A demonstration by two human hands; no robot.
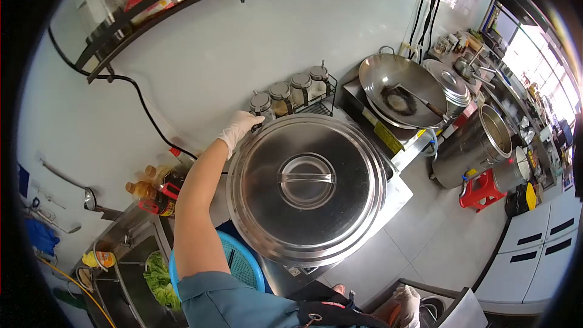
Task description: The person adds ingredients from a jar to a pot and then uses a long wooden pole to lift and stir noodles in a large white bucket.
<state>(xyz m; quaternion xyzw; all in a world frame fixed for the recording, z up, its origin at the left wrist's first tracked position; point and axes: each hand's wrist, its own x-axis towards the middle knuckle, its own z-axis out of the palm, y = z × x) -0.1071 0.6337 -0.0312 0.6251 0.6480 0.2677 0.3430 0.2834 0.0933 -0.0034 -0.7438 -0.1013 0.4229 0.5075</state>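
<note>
My left hand (242, 126), in a thin pale glove, reaches across to the first seasoning jar (260, 102) against the wall. Its fingers are closed around the jar's dark handle. Beside it stand several more lidded jars (300, 82) in a black wire rack (323, 108). Below that hand sits a big pot with a round steel lid (358, 206), a flat bar handle across its middle. My right hand (408, 305), gloved too, is low at the bottom edge, near an open-topped compartment holding metal ware (432, 307). Its fingers are too indistinct to read.
A wok (371, 76) with a ladle sits on a burner at the right. Beyond stand a tall steel pot (454, 158) and a red stool (483, 191). At left are a sink (124, 267) with leafy greens (159, 282), a blue basin (258, 270) and sauce bottles (146, 191).
</note>
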